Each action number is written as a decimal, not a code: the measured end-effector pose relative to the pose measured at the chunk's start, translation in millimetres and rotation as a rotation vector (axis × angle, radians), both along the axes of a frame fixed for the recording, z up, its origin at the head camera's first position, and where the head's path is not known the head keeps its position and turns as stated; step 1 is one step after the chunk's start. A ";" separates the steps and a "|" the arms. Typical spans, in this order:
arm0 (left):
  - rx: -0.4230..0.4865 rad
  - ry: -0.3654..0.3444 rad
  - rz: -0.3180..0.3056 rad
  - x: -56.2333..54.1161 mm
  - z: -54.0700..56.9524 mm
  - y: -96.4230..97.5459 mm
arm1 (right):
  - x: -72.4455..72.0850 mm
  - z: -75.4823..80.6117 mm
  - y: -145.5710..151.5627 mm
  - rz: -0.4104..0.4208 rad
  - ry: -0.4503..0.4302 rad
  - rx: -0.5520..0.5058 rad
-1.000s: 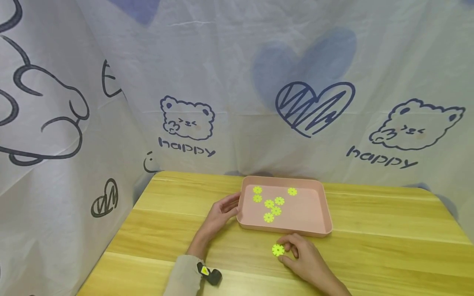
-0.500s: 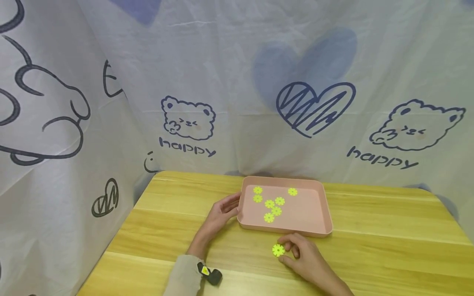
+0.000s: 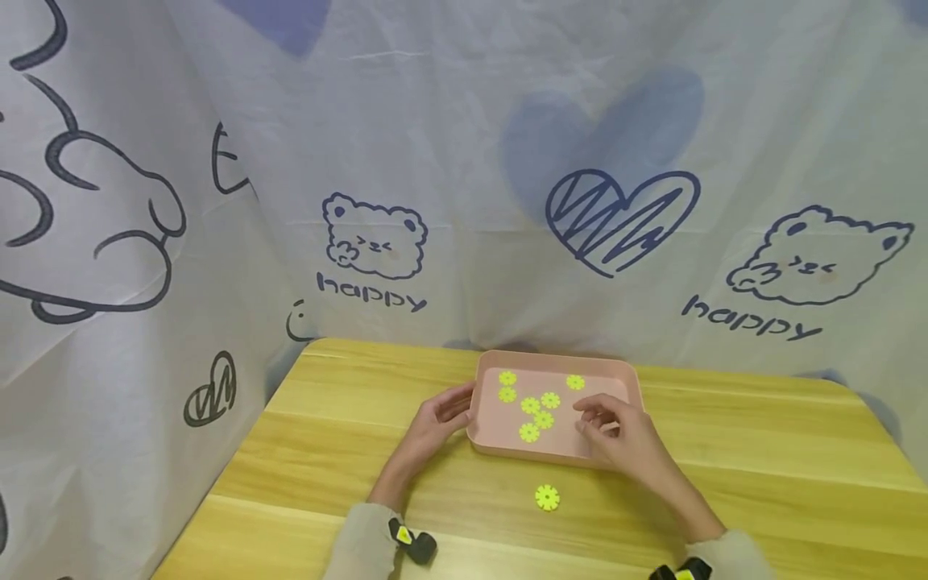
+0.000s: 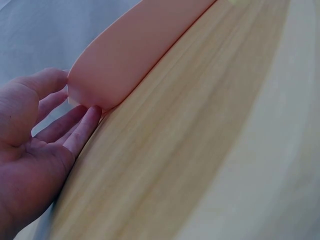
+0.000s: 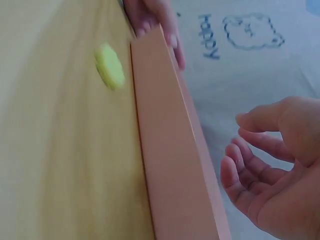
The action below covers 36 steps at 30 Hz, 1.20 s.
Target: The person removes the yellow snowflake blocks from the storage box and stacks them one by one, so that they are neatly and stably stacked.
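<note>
A yellow-green notched disc (image 3: 547,498) lies flat on the wooden surface (image 3: 290,499), just on the near side of a pink tray (image 3: 560,435) and apart from both hands. In the tray I can count seven matching discs (image 3: 543,420), most of them gathered towards the left, with one by itself near the far wall. The left hand (image 3: 435,423) touches the tray's left side, its grip fairly wide, thumb apart from the fingers. The right hand (image 3: 619,435) hovers over the tray's right part; its grip is narrow, fingers loosely bent, with nothing between thumb and forefinger. Each sleeve (image 3: 362,540) bears a black device (image 3: 413,541). Beyond the surface hangs pale cloth (image 3: 464,145) printed with hearts and bears.
</note>
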<state>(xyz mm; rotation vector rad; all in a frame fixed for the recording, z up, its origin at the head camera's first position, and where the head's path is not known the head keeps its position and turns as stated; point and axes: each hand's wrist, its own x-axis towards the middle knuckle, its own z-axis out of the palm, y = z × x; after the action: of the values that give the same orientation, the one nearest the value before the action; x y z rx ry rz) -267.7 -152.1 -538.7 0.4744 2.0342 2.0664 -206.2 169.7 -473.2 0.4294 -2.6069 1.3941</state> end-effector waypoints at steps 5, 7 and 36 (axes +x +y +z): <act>0.000 0.001 -0.006 0.6 -2.5 -1.0 | -24.3 -6.7 7.7 -0.060 0.014 0.065; -0.003 -0.002 -0.009 1.0 -3.7 -1.1 | -33.0 -11.4 9.3 -0.079 -0.005 0.060; -0.001 0.013 -0.009 -0.8 -1.4 -1.0 | -98.1 -47.0 3.7 -0.281 0.104 0.255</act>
<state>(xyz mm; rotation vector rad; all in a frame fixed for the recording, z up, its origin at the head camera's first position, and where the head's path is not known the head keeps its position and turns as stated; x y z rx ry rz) -268.5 -153.2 -540.1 0.4965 2.0361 2.0631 -304.3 173.4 -520.3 0.1506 -2.6408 0.9334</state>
